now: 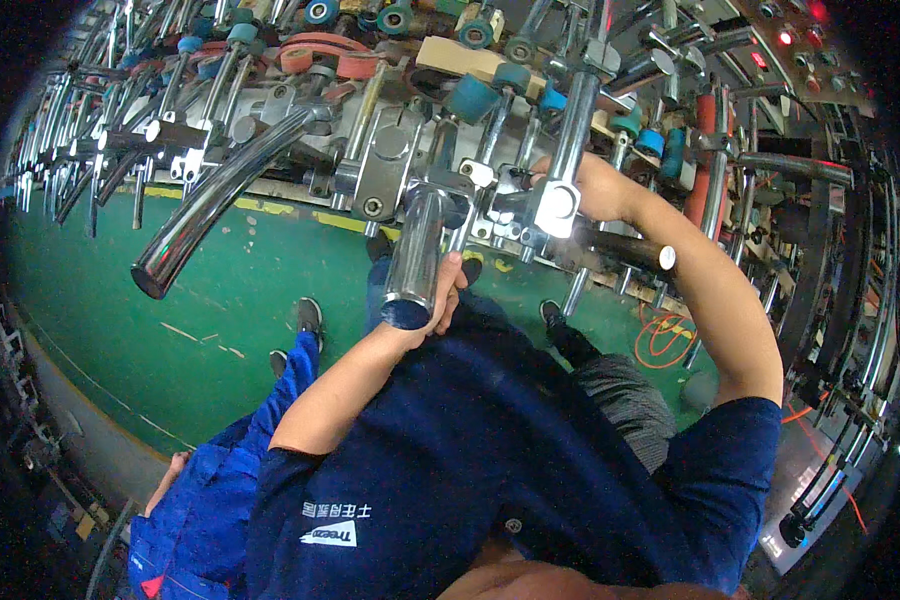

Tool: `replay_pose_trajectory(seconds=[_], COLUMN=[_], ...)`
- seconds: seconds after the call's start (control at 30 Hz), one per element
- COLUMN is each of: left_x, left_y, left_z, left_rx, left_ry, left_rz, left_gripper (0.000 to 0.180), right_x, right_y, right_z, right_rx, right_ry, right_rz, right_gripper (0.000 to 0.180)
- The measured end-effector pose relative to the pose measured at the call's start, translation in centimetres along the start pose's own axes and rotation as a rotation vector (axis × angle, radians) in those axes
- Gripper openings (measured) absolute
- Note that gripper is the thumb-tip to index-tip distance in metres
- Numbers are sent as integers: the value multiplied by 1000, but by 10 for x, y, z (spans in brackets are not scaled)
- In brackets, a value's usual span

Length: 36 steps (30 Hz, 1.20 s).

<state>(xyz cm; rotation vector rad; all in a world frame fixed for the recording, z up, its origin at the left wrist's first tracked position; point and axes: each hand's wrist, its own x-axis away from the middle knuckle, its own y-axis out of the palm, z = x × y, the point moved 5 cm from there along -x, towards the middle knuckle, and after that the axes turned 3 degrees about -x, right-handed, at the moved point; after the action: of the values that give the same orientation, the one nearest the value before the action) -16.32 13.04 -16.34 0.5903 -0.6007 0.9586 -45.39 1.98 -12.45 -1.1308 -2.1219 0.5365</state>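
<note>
Overhead, running across the whole upper frame: a machine rack [300, 110] carrying rows of clamps, rods and teal and red rollers.

Below it, filling the left and centre: green floor [100, 290], with yellow striping showing along the machine's foot.

Lower left: another person in blue workwear [210, 490], standing just beside the wearer; dark shoes showing on the floor.

Upper left to centre: a long curved chrome tube [220, 190], hanging clamped in the rack, its open end pointing lower left.

Centre: a shorter chrome tube [415, 255], sitting upright in a clamp, open end facing down.

Centre, at that tube's lower end: left hand [445, 295], wrapping closed around the shorter chrome tube.

Right of centre: right hand [595, 190], reaching up behind a polished clamp bar [565, 160]; fingers hidden, so whether it is gripping cannot be told.
</note>
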Motion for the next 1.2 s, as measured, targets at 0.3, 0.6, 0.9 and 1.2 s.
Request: replay_pose_trajectory(seconds=[0.3, 0.6, 0.9, 1.2], left_x=[5, -1, 0, -3], left_y=[-2, 7, 4, 6], left_z=[11, 2, -2, 1], left_rx=[-3, -27, -4, 106], left_ry=[26, -46, -35, -2], left_rz=[-3, 59, 66, -15], left_gripper=[54, 51, 50, 51], right_x=[14, 28, 23, 13], right_y=[-2, 11, 0, -6], right_z=[14, -12, -30, -35], right_rx=[-162, -756, -473, -251], right_ry=[159, 469, 364, 207], right_rz=[-230, -230, -302, -183], right_gripper=[42, 49, 37, 43])
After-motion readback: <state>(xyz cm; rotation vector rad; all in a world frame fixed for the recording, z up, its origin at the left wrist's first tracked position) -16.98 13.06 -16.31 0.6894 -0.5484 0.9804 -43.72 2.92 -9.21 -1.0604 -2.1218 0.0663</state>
